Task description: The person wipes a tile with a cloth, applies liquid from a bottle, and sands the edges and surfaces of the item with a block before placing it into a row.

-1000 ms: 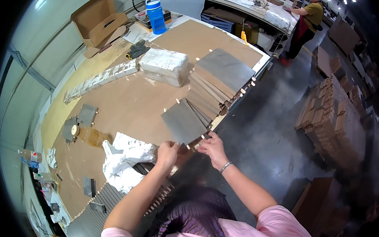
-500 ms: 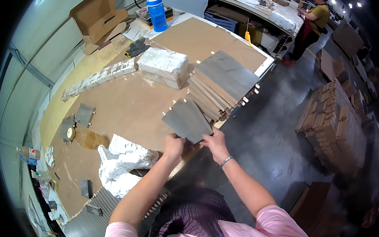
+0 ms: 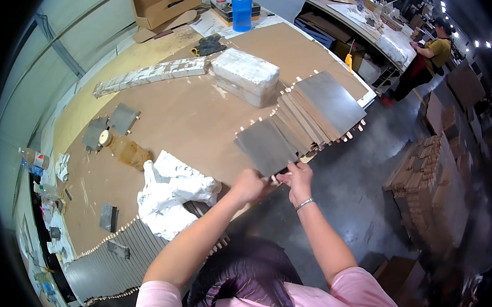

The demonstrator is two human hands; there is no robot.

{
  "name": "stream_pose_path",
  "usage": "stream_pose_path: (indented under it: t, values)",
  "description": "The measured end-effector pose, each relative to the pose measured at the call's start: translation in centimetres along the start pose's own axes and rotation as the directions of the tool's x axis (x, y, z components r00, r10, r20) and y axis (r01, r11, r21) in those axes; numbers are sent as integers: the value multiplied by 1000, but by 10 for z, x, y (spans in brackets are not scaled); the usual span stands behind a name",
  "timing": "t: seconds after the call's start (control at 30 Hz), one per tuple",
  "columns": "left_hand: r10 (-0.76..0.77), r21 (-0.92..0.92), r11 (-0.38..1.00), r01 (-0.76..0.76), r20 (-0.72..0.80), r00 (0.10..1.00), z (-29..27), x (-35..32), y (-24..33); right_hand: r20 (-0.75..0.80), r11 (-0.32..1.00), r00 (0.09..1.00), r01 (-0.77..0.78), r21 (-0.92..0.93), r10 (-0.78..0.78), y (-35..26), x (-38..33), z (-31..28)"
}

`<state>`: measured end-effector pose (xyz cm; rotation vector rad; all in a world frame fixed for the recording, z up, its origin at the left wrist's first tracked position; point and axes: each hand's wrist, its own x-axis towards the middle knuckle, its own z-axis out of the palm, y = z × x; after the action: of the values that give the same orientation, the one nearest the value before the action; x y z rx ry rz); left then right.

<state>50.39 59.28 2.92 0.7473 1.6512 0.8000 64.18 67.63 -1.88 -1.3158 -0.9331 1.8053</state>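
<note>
Head view, hands: the left hand [image 3: 252,185] and the right hand [image 3: 297,175] sit close together at the near edge of the tabletop [image 3: 198,117], both closed on the near edge of a grey metal sheet [image 3: 266,146]
Left hand: fingers curled under the sheet's lower left corner, forearm coming up from the lower edge
Right hand: fingers pinching the sheet's lower right corner; a bracelet [image 3: 304,204] circles the wrist
Grey metal sheet: flat, slightly tilted, at the front of a fanned stack of like sheets [image 3: 319,107] that overlap one another toward the right end of the tabletop
Spacers: small pale wooden pegs [image 3: 351,134] stick out along the edges of the stack
White wrapped block [image 3: 246,76]: lies beyond the stack, touching a long white wrapped strip [image 3: 151,75]
Crumpled white sheeting [image 3: 172,192]: just left of the left hand
Second row of grey sheets [image 3: 104,269]: laid overlapping at the near left corner
Blue bottle [image 3: 242,7]: stands upright at the far edge, beside an open cardboard box [image 3: 164,6]
Floor: stacks of brown cardboard [image 3: 421,171] to the right
Other person [image 3: 429,58]: stands at a far bench, well apart
</note>
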Motion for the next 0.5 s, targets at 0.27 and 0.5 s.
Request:
stream_pose_path:
  t: [0.27,0.5]
  values:
    - [339,594,696,-402,222,914,-30,-138,42,-132,999,991,-3,-40,-3,32,-42,-30]
    - [935,590,309,-746,-42,353,-106,-286,98,-78,910,992,-123,-395,100,68,-102,-50]
